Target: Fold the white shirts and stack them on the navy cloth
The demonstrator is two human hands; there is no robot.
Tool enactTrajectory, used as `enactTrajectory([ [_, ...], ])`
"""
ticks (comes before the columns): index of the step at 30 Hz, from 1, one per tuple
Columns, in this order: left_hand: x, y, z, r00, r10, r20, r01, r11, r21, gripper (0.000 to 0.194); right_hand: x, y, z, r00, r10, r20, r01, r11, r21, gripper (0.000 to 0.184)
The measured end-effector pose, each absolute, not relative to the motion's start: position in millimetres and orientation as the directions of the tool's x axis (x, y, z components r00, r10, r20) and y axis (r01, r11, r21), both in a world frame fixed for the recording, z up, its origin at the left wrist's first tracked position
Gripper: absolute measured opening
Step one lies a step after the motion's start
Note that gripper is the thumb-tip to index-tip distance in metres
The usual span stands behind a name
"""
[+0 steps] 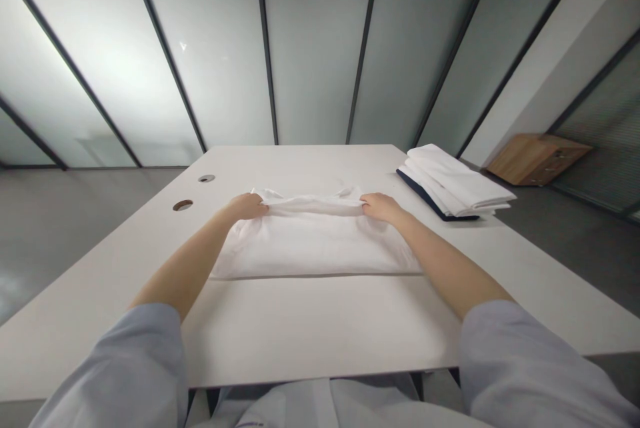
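A white cloth garment lies spread on the table in front of me, its near edge straight and its far part gathered into a fold. My left hand pinches the far left corner of that fold. At the far right corner, my right hand grips the same fold with closed fingers. Between the two hands the fabric is drawn into a raised band. Some crumpled cloth shows just beyond it. What kind of garment it is cannot be made out.
On the table's right side sits a stack of folded white cloth with a dark blue piece at its bottom. Two round holes, one open and one with a metal cover, are on the left. A wooden cabinet stands beyond the right edge.
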State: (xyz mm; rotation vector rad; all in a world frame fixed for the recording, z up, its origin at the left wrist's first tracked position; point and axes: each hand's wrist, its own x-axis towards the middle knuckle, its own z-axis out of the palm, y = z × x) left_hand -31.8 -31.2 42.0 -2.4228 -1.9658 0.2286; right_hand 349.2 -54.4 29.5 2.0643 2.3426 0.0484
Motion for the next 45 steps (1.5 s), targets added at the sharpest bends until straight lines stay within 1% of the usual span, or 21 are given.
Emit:
enactTrajectory([
  [3,-39.3,-17.4,56.1,0.24,0.969,-0.054,0.967,-0.244,-0.076,0.041,357.0,-43.8,45.6,-0.108,0.989,0.104,0.994,0.109,-0.002,0.03],
  [6,-41.2,-4.4,64.4,0.145,0.987,0.065,0.988,-0.14,-0.072,0.042,358.6,-26.0,57.7,-0.053,0.979,0.198,0.998,0.058,-0.021,0.033],
  [9,-38.4,3.9,64.0,0.054,0.99,0.132,0.997,-0.045,-0.066,0.045,354.9,-8.5,61.6,-0.007,0.973,0.231,1.0,0.011,-0.013,0.032],
  [13,-33.3,10.3,53.0,0.004,0.989,0.15,0.998,0.005,-0.061,0.042,347.7,7.9,53.8,0.004,0.977,0.214,1.0,-0.007,0.011,0.03],
  [16,-31.7,16.7,39.9,-0.053,0.987,0.151,0.998,0.055,-0.013,0.039,343.4,16.5,40.6,0.023,0.984,0.176,0.999,-0.026,0.019,0.029],
  [18,-30.9,21.4,29.8,-0.113,0.985,0.134,0.993,0.107,0.049,0.039,341.9,20.6,29.7,0.056,0.986,0.154,0.998,-0.055,-0.007,0.029],
  [21,-28.7,24.3,14.8,-0.248,0.963,0.103,0.96,0.23,0.162,0.042,342.7,22.1,13.9,0.136,0.984,0.114,0.987,-0.125,-0.102,0.032],
  [23,-25.8,21.5,7.3,-0.361,0.915,0.183,0.923,0.321,0.215,0.047,344.9,19.5,6.4,0.227,0.967,0.111,0.965,-0.208,-0.16,0.038],
  [25,-20.2,16.3,4.1,-0.41,0.842,0.349,0.908,0.344,0.239,0.052,346.4,15.4,3.3,0.319,0.929,0.188,0.941,-0.287,-0.177,0.043],
  [26,-15.7,13.5,4.4,-0.383,0.818,0.429,0.922,0.309,0.233,0.053,345.9,13.6,3.6,0.334,0.909,0.252,0.939,-0.297,-0.172,0.044],
  [27,-9.5,10.9,5.8,-0.313,0.815,0.487,0.948,0.239,0.21,0.053,343.7,12.2,5.0,0.314,0.894,0.319,0.948,-0.276,-0.159,0.043],
  [28,-1.5,8.6,7.8,-0.211,0.832,0.513,0.975,0.141,0.174,0.052,339.5,11.3,7.0,0.263,0.888,0.378,0.964,-0.225,-0.141,0.043],
  [29,8.6,6.6,10.0,-0.09,0.858,0.505,0.991,0.026,0.132,0.05,332.9,11.0,9.4,0.184,0.891,0.415,0.982,-0.148,-0.118,0.042],
  [30,20.6,4.9,11.9,0.034,0.886,0.463,0.991,-0.088,0.097,0.048,323.8,11.0,11.6,0.091,0.9,0.426,0.994,-0.055,-0.096,0.041],
  [32,48.2,1.9,12.7,0.216,0.922,0.323,0.965,-0.251,0.073,0.045,300.1,11.4,13.6,-0.101,0.919,0.38,0.989,0.134,-0.061,0.041],
  [34,74.5,-0.8,8.3,0.289,0.936,0.201,0.947,-0.311,0.084,0.05,274.9,10.9,10.2,-0.256,0.926,0.279,0.959,0.28,-0.05,0.044],
  [35,84.2,-1.7,4.4,0.293,0.944,0.153,0.947,-0.309,0.091,0.054,264.6,10.3,6.6,-0.297,0.928,0.226,0.948,0.316,-0.05,0.045],
  [37,91.8,-1.5,-4.7,0.255,0.964,0.072,0.96,-0.261,0.105,0.062,253.5,8.6,-3.0,-0.292,0.949,0.116,0.952,0.3,-0.056,0.051],
  [40,68.3,4.0,-15.9,0.132,0.991,-0.007,0.986,-0.131,0.106,0.069,263.6,7.6,-16.6,-0.156,0.988,0.009,0.984,0.156,-0.089,0.065],
  [42,35.6,8.5,-19.1,0.029,1.0,-0.01,0.996,-0.028,0.086,0.07,281.2,8.8,-22.1,-0.069,0.998,-0.005,0.991,0.068,-0.113,0.07],
  [45,-15.7,10.2,-18.4,-0.09,0.996,-0.013,0.995,0.09,0.053,0.067,304.5,11.2,-24.9,-0.013,1.0,0.012,0.992,0.015,-0.122,0.069],
])
